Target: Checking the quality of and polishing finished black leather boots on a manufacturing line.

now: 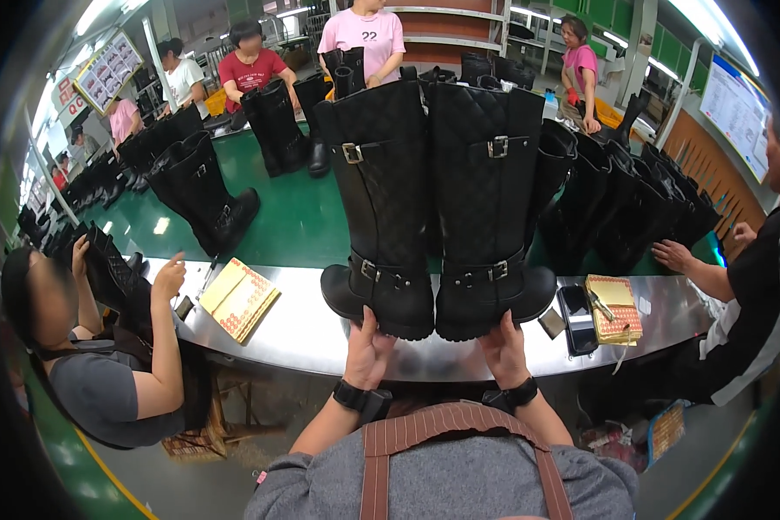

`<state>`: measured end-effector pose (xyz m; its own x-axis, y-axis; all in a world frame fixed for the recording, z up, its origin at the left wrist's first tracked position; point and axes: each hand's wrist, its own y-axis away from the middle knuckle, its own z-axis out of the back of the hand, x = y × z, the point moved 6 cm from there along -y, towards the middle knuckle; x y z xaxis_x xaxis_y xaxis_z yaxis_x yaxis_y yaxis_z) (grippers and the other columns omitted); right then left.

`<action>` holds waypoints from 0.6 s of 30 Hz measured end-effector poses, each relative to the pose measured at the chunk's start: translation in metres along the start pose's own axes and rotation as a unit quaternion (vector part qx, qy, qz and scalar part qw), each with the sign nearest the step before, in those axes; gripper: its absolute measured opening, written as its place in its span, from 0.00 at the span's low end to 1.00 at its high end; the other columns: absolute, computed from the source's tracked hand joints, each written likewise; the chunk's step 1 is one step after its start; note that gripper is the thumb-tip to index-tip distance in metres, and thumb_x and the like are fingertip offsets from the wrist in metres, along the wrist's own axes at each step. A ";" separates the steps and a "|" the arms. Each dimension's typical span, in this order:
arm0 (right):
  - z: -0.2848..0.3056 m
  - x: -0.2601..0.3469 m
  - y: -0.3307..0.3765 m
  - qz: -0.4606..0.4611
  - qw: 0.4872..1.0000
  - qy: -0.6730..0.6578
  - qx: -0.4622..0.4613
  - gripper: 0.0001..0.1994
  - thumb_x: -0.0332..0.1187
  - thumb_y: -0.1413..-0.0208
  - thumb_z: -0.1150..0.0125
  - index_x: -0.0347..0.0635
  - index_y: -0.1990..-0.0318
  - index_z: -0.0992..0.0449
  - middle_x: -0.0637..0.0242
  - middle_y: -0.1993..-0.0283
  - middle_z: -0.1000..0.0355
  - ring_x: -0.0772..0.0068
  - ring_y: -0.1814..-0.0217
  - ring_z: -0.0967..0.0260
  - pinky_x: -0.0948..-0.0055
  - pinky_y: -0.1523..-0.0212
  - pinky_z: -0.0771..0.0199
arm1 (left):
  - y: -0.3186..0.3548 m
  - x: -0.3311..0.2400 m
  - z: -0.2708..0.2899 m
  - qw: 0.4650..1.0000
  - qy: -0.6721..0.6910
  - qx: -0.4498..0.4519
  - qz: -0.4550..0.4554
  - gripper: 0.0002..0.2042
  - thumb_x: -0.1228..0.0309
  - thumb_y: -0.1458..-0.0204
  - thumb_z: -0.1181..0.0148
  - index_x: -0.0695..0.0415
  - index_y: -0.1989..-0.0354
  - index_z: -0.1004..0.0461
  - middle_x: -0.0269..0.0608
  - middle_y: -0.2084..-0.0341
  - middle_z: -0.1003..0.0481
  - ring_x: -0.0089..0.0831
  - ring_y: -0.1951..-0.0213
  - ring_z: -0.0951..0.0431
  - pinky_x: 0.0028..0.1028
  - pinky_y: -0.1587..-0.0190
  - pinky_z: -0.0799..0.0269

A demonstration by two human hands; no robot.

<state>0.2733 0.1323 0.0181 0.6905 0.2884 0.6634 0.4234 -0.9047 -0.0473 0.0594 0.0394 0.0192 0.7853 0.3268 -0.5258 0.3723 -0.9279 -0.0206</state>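
A pair of tall black boots with quilted shafts and silver buckled straps stands upright in front of me, soles side by side. My left hand point(370, 351) grips the left boot point(380, 199) low at the sole, thumb up along its side. The right boot point(484, 199) is held the same way by my right hand point(503, 351), with the fingers under the sole. Both boots sit over the near edge of the metal tabletop point(312, 334), toes pointing outward. Dark bands circle both my wrists.
More black boots stand on the green conveyor point(295, 234), including a tilted boot point(204, 191) at left and a cluster point(615, 191) at right. Yellow patterned booklets point(241, 299) and a phone point(578, 319) lie beside me. Co-workers sit left and right, others stand across.
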 end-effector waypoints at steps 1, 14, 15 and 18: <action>0.002 0.000 0.001 0.000 1.000 0.008 -0.024 0.23 0.45 0.39 0.45 0.43 0.42 0.35 0.64 0.43 0.32 0.65 0.41 0.34 0.62 0.41 0.35 | 0.000 0.000 0.002 1.000 -0.009 -0.018 -0.013 0.29 0.61 0.41 0.46 0.47 0.34 0.51 0.35 0.37 0.41 0.36 0.38 0.38 0.42 0.38 0.40; 0.026 0.018 -0.014 0.083 0.826 0.550 -0.087 0.47 0.49 0.44 0.40 0.35 0.30 0.65 0.47 0.37 0.44 0.51 0.35 0.44 0.62 0.36 0.43 | -0.013 0.015 0.022 0.985 0.091 -0.052 0.138 0.32 0.42 0.45 0.52 0.56 0.41 0.35 0.40 0.44 0.31 0.38 0.41 0.34 0.39 0.37 0.40; 0.010 0.026 -0.009 0.191 0.782 0.592 -0.039 0.41 0.46 0.42 0.42 0.38 0.30 0.59 0.48 0.37 0.44 0.51 0.34 0.45 0.61 0.35 0.45 | -0.016 0.017 0.024 0.991 0.024 -0.065 0.116 0.32 0.42 0.44 0.53 0.55 0.41 0.36 0.40 0.44 0.31 0.38 0.42 0.34 0.39 0.37 0.40; -0.018 0.023 -0.001 0.227 0.778 0.577 0.100 0.34 0.44 0.41 0.45 0.39 0.32 0.49 0.48 0.37 0.43 0.51 0.34 0.45 0.61 0.36 0.43 | -0.021 0.032 0.019 0.988 -0.039 -0.075 0.132 0.29 0.45 0.41 0.55 0.54 0.40 0.36 0.40 0.45 0.31 0.38 0.43 0.32 0.38 0.38 0.38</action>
<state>0.2780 0.1337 0.0470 -0.1432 -0.6250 0.7674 0.4513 -0.7313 -0.5114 0.0677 0.0660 -0.0136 0.8267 0.0563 -0.5598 0.2326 -0.9402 0.2489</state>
